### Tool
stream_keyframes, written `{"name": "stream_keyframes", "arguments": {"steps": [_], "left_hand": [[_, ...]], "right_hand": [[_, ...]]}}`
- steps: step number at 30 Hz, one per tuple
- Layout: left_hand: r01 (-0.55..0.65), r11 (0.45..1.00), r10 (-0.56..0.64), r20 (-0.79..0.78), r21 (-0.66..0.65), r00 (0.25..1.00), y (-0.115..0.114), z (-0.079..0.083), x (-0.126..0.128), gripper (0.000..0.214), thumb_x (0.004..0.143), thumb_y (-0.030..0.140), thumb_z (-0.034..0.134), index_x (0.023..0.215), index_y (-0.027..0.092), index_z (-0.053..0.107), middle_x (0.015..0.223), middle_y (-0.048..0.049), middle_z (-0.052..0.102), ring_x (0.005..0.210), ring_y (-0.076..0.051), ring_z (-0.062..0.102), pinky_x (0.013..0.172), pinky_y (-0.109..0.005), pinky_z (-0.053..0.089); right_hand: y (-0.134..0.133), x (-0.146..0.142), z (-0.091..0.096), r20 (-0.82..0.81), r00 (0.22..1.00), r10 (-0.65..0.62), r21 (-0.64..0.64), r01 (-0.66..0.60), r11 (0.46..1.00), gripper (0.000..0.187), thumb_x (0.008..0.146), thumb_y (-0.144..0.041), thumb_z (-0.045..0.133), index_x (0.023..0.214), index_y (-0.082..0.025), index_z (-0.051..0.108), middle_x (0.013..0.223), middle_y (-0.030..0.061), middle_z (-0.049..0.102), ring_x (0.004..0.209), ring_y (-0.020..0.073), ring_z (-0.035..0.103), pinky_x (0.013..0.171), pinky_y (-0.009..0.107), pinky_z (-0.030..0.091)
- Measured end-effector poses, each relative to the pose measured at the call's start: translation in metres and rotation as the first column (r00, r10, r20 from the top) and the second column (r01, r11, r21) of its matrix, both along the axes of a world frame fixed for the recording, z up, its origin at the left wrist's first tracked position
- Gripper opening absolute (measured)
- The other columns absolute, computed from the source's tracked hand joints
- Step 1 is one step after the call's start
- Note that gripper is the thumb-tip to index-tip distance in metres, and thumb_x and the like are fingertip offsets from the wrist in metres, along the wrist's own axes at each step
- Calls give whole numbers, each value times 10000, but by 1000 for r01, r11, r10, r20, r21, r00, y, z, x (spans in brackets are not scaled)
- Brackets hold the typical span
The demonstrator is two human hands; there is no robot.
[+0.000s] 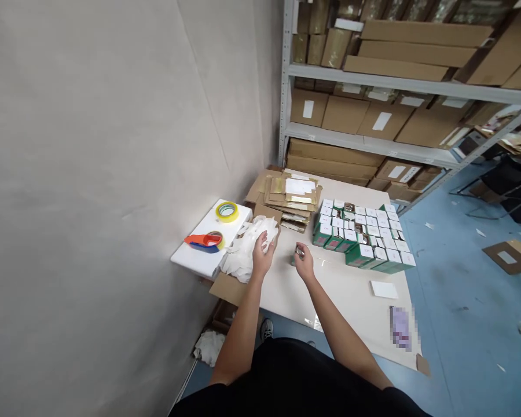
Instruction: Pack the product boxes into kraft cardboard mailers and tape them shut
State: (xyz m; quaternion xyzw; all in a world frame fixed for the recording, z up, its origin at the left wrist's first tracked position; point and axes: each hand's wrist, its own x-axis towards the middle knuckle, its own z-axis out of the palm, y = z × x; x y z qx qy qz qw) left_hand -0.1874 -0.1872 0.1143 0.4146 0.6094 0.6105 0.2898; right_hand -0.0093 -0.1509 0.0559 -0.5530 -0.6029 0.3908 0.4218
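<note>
A small metal piece (pixel 300 251) is pinched in a narrow grip by the right hand (pixel 304 263) just above the pale work table (pixel 342 295), and a small green item (pixel 292 262), partly hidden, is seen beside the fingertips (pixel 298 258). The left hand (pixel 263 255) is placed with its fingers spread over a heap of crumpled white wrapping (pixel 242 255) at the table's left end; whether the wrapping is gripped cannot be told.

A sneaker (pixel 267 330) and a wad of white paper (pixel 208 347) are seen on the floor below the table's near side. A white card (pixel 384 289) and a pixelated item (pixel 400 328), too blurred to identify, are laid on the table's right side. Rows of green cartons with white tops (pixel 360 234) are packed together beyond the right hand, on the table.

A white board (pixel 195 255) is set against the table's left end, bearing two rolls of tape (pixel 226 211) and an orange-and-blue tape dispenser (pixel 204 241). A stack of flattened kraft packaging (pixel 290 200) is piled at the table's far end. Steel shelving (pixel 360 84) loaded with cardboard boxes (pixel 345 114) is stood behind the table, and a blue floor (pixel 451 289) littered with scraps is seen to its right.
</note>
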Motion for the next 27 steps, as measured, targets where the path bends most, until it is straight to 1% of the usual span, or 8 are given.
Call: {"name": "stream_keyframes", "arguments": {"steps": [4, 8, 12, 16, 20, 22, 24, 27], "left_hand": [[-129, 991, 128, 24, 38, 991, -26, 12, -48, 519, 942, 279, 616, 1456, 258, 543, 1480, -110, 586, 1322, -259, 589, 1080, -400, 515], [-263, 962, 261, 39, 69, 965, -57, 15, -93, 508, 945, 266, 612, 1449, 258, 546, 1468, -103, 597, 1318, -247, 595, 1077, -377, 520], [-446, 893, 442, 70, 52, 894, -90, 17, -135, 458, 940, 235, 585, 1398, 244, 586, 1341, -113, 669, 1183, -234, 668, 1002, -366, 559], [-599, 800, 595, 81, 43, 800, -121, 17, -168, 420, 927, 224, 570, 1344, 223, 619, 1234, -118, 700, 1091, -217, 696, 974, -355, 560], [-681, 730, 675, 106, 48, 731, -148, 17, -190, 390, 932, 258, 575, 1316, 210, 629, 1205, -125, 704, 1112, -221, 689, 1013, -367, 539], [-700, 711, 691, 120, 63, 713, -158, 18, -197, 378, 935, 273, 579, 1303, 204, 630, 1206, -130, 705, 1103, -223, 691, 1007, -365, 541], [-722, 688, 712, 120, 74, 692, -165, 19, -201, 362, 933, 273, 581, 1283, 204, 634, 1198, -127, 709, 1090, -219, 694, 985, -351, 548], [-768, 636, 760, 113, 77, 640, -165, 21, -205, 330, 928, 255, 575, 1246, 203, 644, 1160, -115, 720, 1061, -204, 699, 964, -328, 549]], "right_hand": [[1, -72, 32, 42, 973, 225, 149, -229, 962, 507, 850, -254, 536, 1352, -234, 600, 1384, 106, 627, 1278, 261, 591, 1018, 406, 539], [0, -154, 51, 178, 883, 435, 237, -467, 852, 450, 873, -261, 585, 1319, -239, 642, 1354, 95, 646, 1261, 262, 588, 1025, 415, 526], [0, -235, 56, 367, 770, 522, 244, -622, 744, 358, 880, -257, 637, 1230, -214, 700, 1224, 116, 707, 1186, 287, 611, 1082, 444, 466], [0, -299, 49, 468, 670, 576, 200, -716, 669, 255, 880, -245, 655, 1125, -210, 714, 1185, 107, 716, 1132, 271, 627, 1030, 384, 473], [-1, -332, 39, 569, 554, 608, 29, -752, 658, 61, 811, -183, 733, 866, -191, 706, 975, 119, 724, 1006, 282, 652, 931, 355, 481], [-2, -336, 35, 586, 544, 600, -1, -740, 672, 70, 796, -142, 731, 841, -180, 693, 974, 143, 712, 994, 301, 649, 920, 376, 475], [-4, -334, 36, 577, 581, 574, 51, -727, 685, 94, 807, -121, 697, 884, -174, 691, 1036, 157, 700, 1026, 309, 635, 934, 396, 470], [-6, -317, 42, 581, 649, 491, 215, -704, 677, 155, 866, -128, 612, 984, -185, 695, 1080, 140, 688, 1071, 293, 601, 967, 409, 462]]}}
